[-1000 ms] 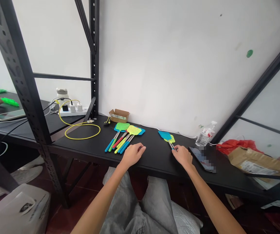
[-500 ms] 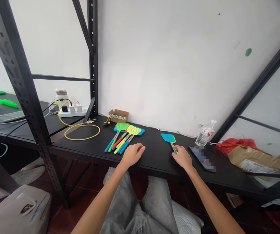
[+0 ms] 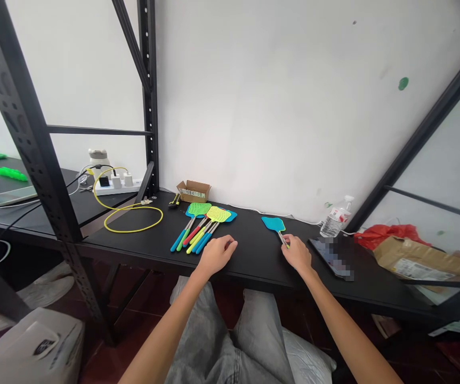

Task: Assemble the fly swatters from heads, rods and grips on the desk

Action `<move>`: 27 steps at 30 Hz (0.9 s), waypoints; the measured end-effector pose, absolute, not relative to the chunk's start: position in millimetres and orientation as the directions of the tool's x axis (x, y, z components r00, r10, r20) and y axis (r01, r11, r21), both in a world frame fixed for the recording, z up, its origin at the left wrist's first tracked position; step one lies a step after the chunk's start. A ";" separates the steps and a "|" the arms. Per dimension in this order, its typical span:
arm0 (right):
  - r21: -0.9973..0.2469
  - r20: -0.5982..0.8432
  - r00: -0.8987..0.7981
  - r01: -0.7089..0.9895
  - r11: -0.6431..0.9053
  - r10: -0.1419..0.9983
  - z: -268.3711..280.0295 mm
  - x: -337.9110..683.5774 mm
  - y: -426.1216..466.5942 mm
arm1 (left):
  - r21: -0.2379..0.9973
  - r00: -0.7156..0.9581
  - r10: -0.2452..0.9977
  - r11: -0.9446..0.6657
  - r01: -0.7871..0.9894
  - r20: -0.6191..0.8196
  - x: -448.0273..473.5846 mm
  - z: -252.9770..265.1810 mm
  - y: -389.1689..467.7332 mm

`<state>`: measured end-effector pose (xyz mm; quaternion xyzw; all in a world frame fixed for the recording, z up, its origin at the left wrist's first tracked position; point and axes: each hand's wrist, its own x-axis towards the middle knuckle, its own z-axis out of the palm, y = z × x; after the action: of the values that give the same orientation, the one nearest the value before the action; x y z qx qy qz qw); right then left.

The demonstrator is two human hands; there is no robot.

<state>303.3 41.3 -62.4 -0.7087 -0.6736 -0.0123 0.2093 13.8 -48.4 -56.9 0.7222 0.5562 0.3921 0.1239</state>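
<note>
The right hand holds a blue swatter, apparently near its handle; the left hand, fingers loosely curled, sits just beside the piled swatters

blue swatter: handle mostly hidden by right hand

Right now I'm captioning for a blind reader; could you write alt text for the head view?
A person's right hand grips a blue fly swatter at a black table. The left hand rests beside overlapping fly swatters with blue, green, red and yellow handles; a phone and plastic bottle are at right.
</note>
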 end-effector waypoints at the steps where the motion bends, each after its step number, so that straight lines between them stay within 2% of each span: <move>1: -0.277 0.298 0.096 0.961 -0.010 0.950 -62.0 303.3 43.5 | 0.614 0.073 0.901 -0.348 0.709 0.427 13.9 -56.5 -48.5; 5: -0.247 0.316 0.094 0.969 -0.014 0.944 -59.5 302.7 45.1 | 0.613 0.068 0.901 -0.345 0.711 0.429 14.0 -56.1 -48.1; 8: -0.159 0.451 0.026 0.986 0.052 0.892 -60.0 296.5 31.6 | 0.607 0.068 0.899 -0.346 0.716 0.432 13.9 -57.1 -47.7; 11: -0.098 0.559 -0.105 0.977 0.191 0.823 -65.1 283.4 7.7 | 0.588 0.076 0.898 -0.345 0.731 0.433 13.8 -58.2 -48.3; 15: -0.174 0.534 -0.202 0.924 0.341 0.821 -73.0 267.9 -17.1 | 0.544 0.088 0.900 -0.334 0.770 0.428 15.1 -57.6 -50.2; 20: -0.295 0.457 -0.162 0.900 0.320 0.875 -76.8 267.0 -15.6 | 0.466 0.109 0.920 -0.290 0.836 0.376 16.7 -49.8 -50.0; 27: -0.328 0.430 -0.183 0.881 0.342 0.884 -77.1 268.7 -11.8 | 0.265 -0.120 0.916 0.016 0.964 0.383 -12.8 -25.3 -32.8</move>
<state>268.7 -11.8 -77.1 -0.5737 -0.7691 0.0033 0.2819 -12.8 -32.8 -25.3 0.6613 0.7108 0.2342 -0.0516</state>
